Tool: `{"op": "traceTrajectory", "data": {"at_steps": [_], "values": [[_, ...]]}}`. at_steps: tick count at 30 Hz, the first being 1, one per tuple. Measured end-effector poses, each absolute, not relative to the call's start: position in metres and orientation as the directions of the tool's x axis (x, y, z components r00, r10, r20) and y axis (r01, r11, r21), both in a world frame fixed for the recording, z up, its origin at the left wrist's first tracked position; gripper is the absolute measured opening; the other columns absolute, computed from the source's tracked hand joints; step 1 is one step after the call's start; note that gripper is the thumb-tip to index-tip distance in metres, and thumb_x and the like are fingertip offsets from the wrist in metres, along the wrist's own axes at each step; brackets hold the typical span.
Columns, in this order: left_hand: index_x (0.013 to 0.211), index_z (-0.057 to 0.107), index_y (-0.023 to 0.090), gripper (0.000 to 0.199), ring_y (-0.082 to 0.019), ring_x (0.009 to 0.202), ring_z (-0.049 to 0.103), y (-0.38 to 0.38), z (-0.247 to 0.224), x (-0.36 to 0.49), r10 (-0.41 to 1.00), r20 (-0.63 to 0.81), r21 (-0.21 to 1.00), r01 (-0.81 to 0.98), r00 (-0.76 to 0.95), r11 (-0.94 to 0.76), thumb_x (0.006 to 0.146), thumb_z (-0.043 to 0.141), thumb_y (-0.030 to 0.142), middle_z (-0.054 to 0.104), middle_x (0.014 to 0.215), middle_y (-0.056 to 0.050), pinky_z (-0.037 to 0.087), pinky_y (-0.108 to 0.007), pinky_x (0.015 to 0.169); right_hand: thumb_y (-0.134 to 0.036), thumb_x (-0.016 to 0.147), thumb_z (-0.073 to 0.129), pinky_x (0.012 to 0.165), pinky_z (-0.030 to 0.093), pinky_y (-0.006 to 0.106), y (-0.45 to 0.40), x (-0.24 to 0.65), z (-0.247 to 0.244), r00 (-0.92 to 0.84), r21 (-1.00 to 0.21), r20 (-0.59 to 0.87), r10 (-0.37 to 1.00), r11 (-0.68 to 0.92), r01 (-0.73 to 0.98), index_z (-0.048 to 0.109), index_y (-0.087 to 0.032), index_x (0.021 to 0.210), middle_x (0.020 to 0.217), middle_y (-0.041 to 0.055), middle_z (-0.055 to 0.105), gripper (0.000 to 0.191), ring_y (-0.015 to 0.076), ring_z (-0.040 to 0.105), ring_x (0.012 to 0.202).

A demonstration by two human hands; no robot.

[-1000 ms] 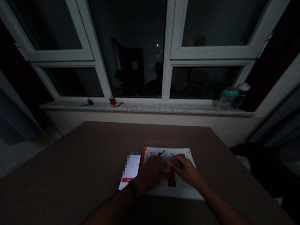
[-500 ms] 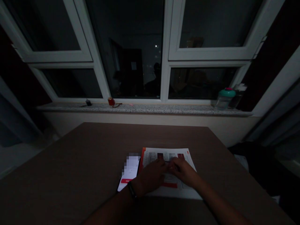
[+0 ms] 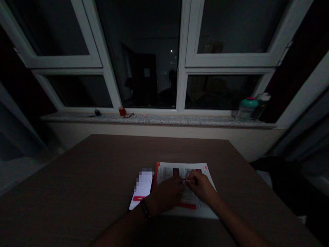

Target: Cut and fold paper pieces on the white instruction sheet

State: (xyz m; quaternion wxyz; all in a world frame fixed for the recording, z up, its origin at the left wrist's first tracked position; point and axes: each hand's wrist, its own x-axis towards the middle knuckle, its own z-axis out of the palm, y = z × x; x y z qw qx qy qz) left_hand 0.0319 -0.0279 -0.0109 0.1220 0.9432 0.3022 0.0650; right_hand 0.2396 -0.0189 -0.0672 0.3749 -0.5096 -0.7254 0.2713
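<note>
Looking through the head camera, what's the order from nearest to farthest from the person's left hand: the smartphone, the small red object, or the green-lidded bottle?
From the left hand:
1. Smartphone: on the table, just beside the hand.
2. Small red object: on the windowsill, left of centre.
3. Green-lidded bottle: toward the windowsill's right end.

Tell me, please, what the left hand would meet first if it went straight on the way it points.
Most likely the right hand, just ahead over the printed sheet, though depth is hard to judge.
</note>
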Motion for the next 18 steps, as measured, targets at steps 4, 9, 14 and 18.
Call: {"op": "traceTrajectory", "data": {"at_steps": [4, 9, 14, 18], "values": [[0.113, 0.059, 0.02, 0.024, -0.024, 0.117, 0.054, -0.027, -0.014, 0.031, 0.579, 0.059, 0.269, 0.546, 0.813, -0.794, 0.09, 0.058, 0.011, 0.058, 0.121, -0.007, 0.047, -0.037, 0.099, -0.02, 0.078, 0.058, 0.055, 0.034, 0.023, -0.018, 0.238, -0.07, -0.263, -0.757, 0.242, 0.934, 0.351, 0.551, 0.043, -0.023, 0.07, 0.063, -0.0039, 0.053, 0.018, 0.0149, 0.051, 0.06], [0.102, 0.059, 0.018, 0.013, -0.023, 0.116, 0.054, -0.026, -0.018, 0.03, 0.585, 0.074, 0.27, 0.549, 0.808, -0.791, 0.091, 0.058, 0.012, 0.058, 0.118, -0.007, 0.047, -0.036, 0.1, -0.021, 0.079, 0.054, 0.057, 0.034, 0.024, -0.014, 0.24, -0.074, -0.079, -0.708, 0.293, 0.953, 0.272, 0.651, 0.04, -0.024, 0.071, 0.064, -0.0033, 0.052, 0.016, 0.0157, 0.051, 0.061], [0.11, 0.058, 0.019, 0.02, -0.023, 0.116, 0.054, -0.026, -0.018, 0.03, 0.584, 0.073, 0.284, 0.545, 0.808, -0.789, 0.091, 0.059, 0.012, 0.058, 0.119, -0.006, 0.046, -0.036, 0.101, -0.02, 0.078, 0.053, 0.057, 0.035, 0.024, -0.015, 0.239, -0.076, -0.162, -0.702, 0.28, 0.946, 0.317, 0.638, 0.04, -0.024, 0.072, 0.065, -0.0032, 0.053, 0.015, 0.0157, 0.052, 0.062], [0.112, 0.058, 0.02, 0.022, -0.022, 0.115, 0.054, -0.025, -0.018, 0.028, 0.572, 0.081, 0.286, 0.531, 0.816, -0.798, 0.091, 0.058, 0.012, 0.058, 0.119, -0.006, 0.045, -0.035, 0.1, -0.02, 0.078, 0.053, 0.056, 0.033, 0.024, -0.015, 0.238, -0.079, -0.203, -0.691, 0.264, 0.943, 0.332, 0.642, 0.04, -0.024, 0.071, 0.064, -0.0039, 0.052, 0.016, 0.0149, 0.052, 0.06]]}}
